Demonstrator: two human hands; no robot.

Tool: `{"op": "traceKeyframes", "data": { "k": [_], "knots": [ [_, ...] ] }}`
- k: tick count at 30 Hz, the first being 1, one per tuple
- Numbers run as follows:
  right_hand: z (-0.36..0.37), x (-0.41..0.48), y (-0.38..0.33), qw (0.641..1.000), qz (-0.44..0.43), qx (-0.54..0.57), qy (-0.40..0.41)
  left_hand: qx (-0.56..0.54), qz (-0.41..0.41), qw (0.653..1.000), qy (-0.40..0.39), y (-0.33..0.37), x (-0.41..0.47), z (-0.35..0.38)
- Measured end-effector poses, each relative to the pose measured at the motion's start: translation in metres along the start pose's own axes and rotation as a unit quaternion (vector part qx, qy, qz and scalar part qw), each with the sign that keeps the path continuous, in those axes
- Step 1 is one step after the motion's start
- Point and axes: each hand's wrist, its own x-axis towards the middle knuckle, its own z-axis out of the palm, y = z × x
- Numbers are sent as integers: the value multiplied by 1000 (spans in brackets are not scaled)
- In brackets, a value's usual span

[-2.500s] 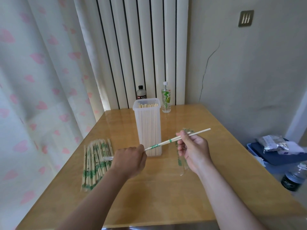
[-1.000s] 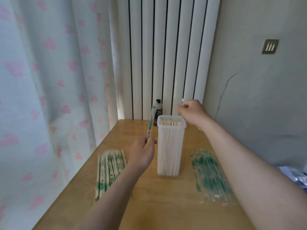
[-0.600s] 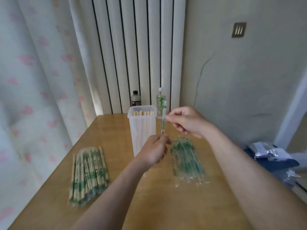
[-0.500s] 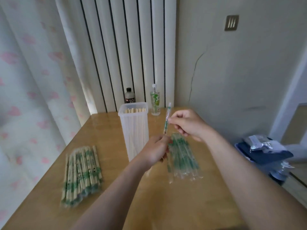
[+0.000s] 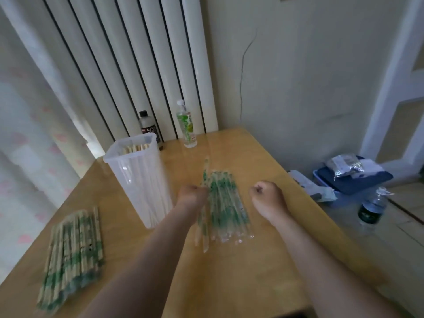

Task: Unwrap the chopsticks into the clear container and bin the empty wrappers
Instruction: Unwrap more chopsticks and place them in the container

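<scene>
A tall clear container point(image 5: 140, 180) stands on the wooden table point(image 5: 263, 161) with bare chopsticks upright inside it. Left of it lies a pile of wrapped chopsticks point(image 5: 73, 253) with green print. To its right lies a heap of empty clear wrappers point(image 5: 226, 210). My left hand point(image 5: 191, 196) is at the heap's left edge, closed on an empty wrapper point(image 5: 205, 175) that slants over the heap. My right hand point(image 5: 267, 196) is a closed fist just right of the heap, with nothing seen in it.
A dark bottle point(image 5: 148, 127) and a green-labelled bottle point(image 5: 187, 125) stand at the table's far edge by the radiator. Right of the table, lower down, are a blue box point(image 5: 353, 182) with bags on it and a water bottle point(image 5: 371, 207).
My right hand let go of the wrapper and drew back to the right as a fist. My left hand lowered the empty wrapper onto the heap. The view tilted down.
</scene>
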Motion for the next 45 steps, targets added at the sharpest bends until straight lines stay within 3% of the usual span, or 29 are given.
{"op": "traceKeyframes", "data": {
  "k": [8,18,21,25,32,38,45],
  "knots": [
    [-2,-1,4,1000,-12,9,-16,113,3,994,-10,-11,18,14],
    [-11,-5,-3,997,20,75,-19,115,84,990,-19,-10,-6,-14],
    [-15,-17,-28,997,-13,82,-5,128,116,984,-30,-12,-14,-35],
    [-3,-52,-82,991,-92,73,-62,141,149,978,-36,-22,-30,-64],
    [66,-116,-153,966,-178,55,-177,267,175,948,9,-67,-58,-153],
    [161,-145,-178,946,-140,-30,-289,342,114,922,139,-149,-68,-241],
    [230,-168,-181,946,-91,-30,-309,271,113,938,186,-208,-69,-265]
  ]
}}
